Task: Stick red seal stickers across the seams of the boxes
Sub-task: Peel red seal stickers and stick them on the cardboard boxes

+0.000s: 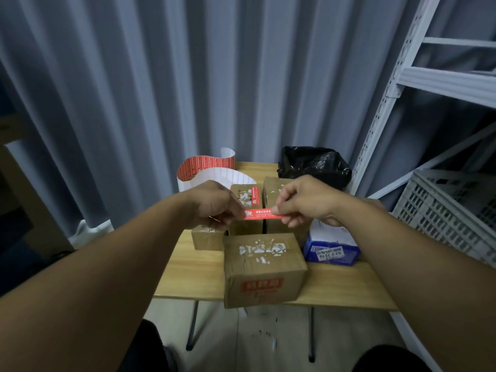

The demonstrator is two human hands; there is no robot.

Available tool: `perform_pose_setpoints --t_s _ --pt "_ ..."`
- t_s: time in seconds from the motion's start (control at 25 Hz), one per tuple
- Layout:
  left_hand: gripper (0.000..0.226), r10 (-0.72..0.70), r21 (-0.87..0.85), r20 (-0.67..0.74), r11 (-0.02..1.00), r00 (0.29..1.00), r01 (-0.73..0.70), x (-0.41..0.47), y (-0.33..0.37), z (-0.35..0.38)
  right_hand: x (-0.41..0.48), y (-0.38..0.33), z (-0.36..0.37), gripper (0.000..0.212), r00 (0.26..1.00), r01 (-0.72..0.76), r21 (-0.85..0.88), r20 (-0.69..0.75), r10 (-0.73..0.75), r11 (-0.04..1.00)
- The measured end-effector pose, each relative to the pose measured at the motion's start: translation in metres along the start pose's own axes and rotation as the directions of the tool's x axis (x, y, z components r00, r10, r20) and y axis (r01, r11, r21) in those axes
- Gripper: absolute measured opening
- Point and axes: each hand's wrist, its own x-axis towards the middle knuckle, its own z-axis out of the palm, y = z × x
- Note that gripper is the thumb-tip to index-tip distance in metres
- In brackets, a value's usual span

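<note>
A red seal sticker [263,214] is stretched flat between my left hand [214,204] and my right hand [306,201], each pinching one end above the boxes. Right below it stands a middle cardboard box [245,200] that carries a red sticker on its top. A bigger box [264,267] with torn white label remains sits at the table's front edge. Another brown box [273,189] stands behind on the right and a low one [206,238] on the left. The curled sticker roll [206,170] lies at the back left.
The small wooden table [193,272] holds a blue and white carton [331,251] at the right and a black plastic bag [314,163] at the back. A white metal shelf [397,84] and a grey crate [451,213] stand to the right. Grey curtains hang behind.
</note>
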Motion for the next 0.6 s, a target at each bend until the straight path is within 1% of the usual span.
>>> perform_pose_setpoints --t_s 0.12,0.24,0.36,0.44,0.6 --pt "0.021 -0.030 0.036 0.048 0.999 0.998 0.028 -0.010 -0.006 0.005 -0.010 0.006 0.003 0.010 0.996 -0.043 -0.030 0.080 0.045 0.999" --pt "0.018 -0.057 0.062 0.088 0.997 0.995 0.051 -0.016 -0.011 0.010 -0.018 0.010 0.007 0.013 0.993 -0.069 -0.052 0.090 0.073 0.996" --pt "0.024 -0.093 0.106 0.125 0.991 0.988 0.080 -0.018 -0.017 0.014 -0.023 0.018 0.011 0.012 0.991 -0.082 -0.064 0.097 0.088 0.995" --pt "0.024 -0.106 0.123 0.130 0.988 0.986 0.090 -0.018 -0.019 0.016 -0.024 0.023 0.014 0.011 0.991 -0.089 -0.056 0.094 0.094 0.994" --pt "0.026 -0.107 0.147 0.093 0.985 0.990 0.093 -0.015 -0.017 0.022 -0.021 0.030 0.021 0.015 0.993 -0.104 -0.053 0.057 0.107 0.993"
